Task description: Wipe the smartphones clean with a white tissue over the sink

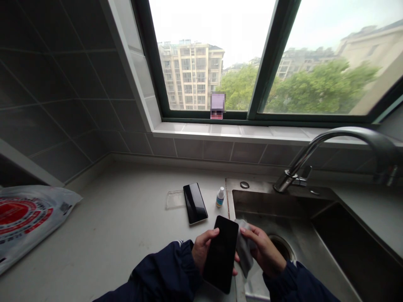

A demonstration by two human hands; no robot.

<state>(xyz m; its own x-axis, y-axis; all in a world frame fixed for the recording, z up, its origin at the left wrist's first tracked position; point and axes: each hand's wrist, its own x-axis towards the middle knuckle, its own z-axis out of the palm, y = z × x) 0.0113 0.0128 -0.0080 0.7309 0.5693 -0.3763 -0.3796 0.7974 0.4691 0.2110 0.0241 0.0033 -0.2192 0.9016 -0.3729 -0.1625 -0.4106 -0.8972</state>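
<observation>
My left hand (201, 248) is closed round a black smartphone (223, 256), its thumb lying on the near-left edge of the dark screen. Pinched in my right hand (266, 247) is a thin grey cloth (244, 247), which hangs beside the phone's right edge. Beyond them, a second smartphone (195, 203) lies screen up on the counter, next to a clear phone case (174, 200). A small white-capped bottle (220, 197) with a blue and yellow label stands upright near the sink's edge.
To the right is a steel sink (230, 197) with a chrome faucet (311, 147) curving over it. A printed plastic bag (34, 218) lies on the white counter (126, 201) at left. Behind runs a tiled sill (195, 129) below the window.
</observation>
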